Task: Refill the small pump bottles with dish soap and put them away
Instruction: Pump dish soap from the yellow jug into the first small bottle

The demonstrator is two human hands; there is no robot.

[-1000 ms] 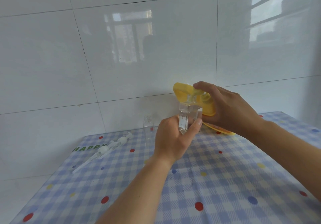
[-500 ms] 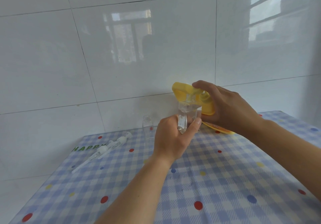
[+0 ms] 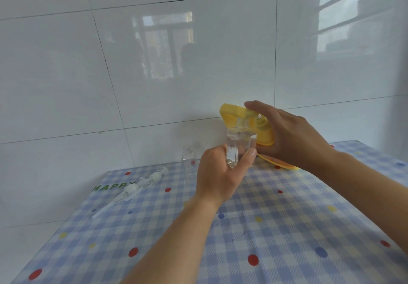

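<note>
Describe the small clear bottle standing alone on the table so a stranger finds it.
On the blue checked tablecloth, look to the far edge by the white tiled wall. A small clear plastic bottle stands upright there, just left of the left hand. Unlike the clear bottle that hand grips under the yellow pouch, it stands untouched, its threaded neck open.

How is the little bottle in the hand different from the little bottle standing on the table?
The held bottle is gripped by the left hand and lifted under the yellow soap container that the right hand tips. The table bottle stands alone on the checked cloth. The held bottle has clear liquid with bubbles in it, while the table bottle looks empty. Both are small, clear and have no pump on.
</note>
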